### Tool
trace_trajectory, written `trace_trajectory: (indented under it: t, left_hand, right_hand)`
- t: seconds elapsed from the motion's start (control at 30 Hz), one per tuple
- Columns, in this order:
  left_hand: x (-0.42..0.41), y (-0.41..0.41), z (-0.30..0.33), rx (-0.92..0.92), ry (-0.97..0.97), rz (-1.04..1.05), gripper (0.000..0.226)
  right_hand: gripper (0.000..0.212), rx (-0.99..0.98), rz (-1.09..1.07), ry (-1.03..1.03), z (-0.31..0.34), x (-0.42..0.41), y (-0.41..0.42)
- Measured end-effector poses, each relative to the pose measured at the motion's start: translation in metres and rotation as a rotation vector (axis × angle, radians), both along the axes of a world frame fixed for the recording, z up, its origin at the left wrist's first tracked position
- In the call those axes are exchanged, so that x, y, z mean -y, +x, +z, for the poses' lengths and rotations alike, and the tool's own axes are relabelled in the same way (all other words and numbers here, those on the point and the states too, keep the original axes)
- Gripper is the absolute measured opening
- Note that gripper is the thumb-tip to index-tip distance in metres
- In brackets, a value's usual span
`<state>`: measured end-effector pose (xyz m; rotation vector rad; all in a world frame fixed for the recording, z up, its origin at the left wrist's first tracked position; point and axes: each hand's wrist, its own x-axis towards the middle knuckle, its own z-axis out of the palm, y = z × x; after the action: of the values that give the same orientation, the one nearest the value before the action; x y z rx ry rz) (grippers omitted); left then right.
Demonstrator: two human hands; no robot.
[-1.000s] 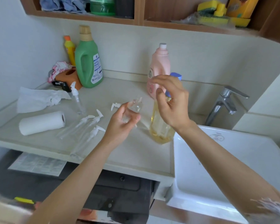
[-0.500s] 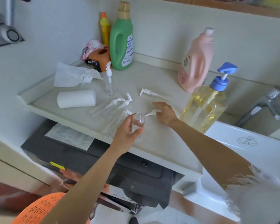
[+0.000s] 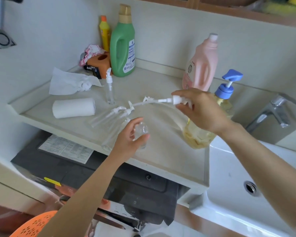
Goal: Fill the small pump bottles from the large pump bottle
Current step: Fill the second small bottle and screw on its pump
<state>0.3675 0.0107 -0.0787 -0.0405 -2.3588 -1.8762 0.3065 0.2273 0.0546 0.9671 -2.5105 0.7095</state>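
Counter (image 3: 161, 151) front edge: our left hand (image 3: 126, 141) grips open small bottle (image 3: 141, 132), right hand (image 3: 200, 110) pinches pump cap (image 3: 175, 100); capping step, next insert tube, screw down.

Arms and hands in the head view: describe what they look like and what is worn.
Two bare forearms. The left hand and right hand show no gloves, rings or watch. No sleeve shows on the left arm; the blurred bottom right corner hides any on the right.
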Motion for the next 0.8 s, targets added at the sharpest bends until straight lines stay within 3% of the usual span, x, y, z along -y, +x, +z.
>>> trace_trajectory:
  t: [0.13, 0.43, 0.63, 0.73, 0.8]
  left_hand:
    - [-0.005, -0.005, 0.013, -0.107, 0.026, 0.053, 0.041]
    - [-0.003, -0.009, 0.007, -0.064, 0.004, 0.064, 0.043]
    - [-0.004, -0.009, 0.004, -0.045, 0.061, 0.065, 0.042]
    - [-0.007, -0.010, 0.001, -0.045, 0.079, 0.089, 0.042]
    - [-0.009, -0.009, 0.001, -0.050, 0.068, 0.101, 0.026]
  right_hand:
    - [0.028, -0.001, 0.039, 0.121, 0.020, -0.014, 0.012]
    - [0.027, -0.002, -0.010, 0.307, 0.003, -0.020, 0.009]
    - [0.022, 0.083, 0.249, 0.322, 0.021, 0.021, 0.000]
    - [0.027, 0.154, 0.251, 0.458, 0.014, 0.051, -0.013]
    - [0.026, 0.184, 0.275, 0.585, 0.002, 0.070, -0.014]
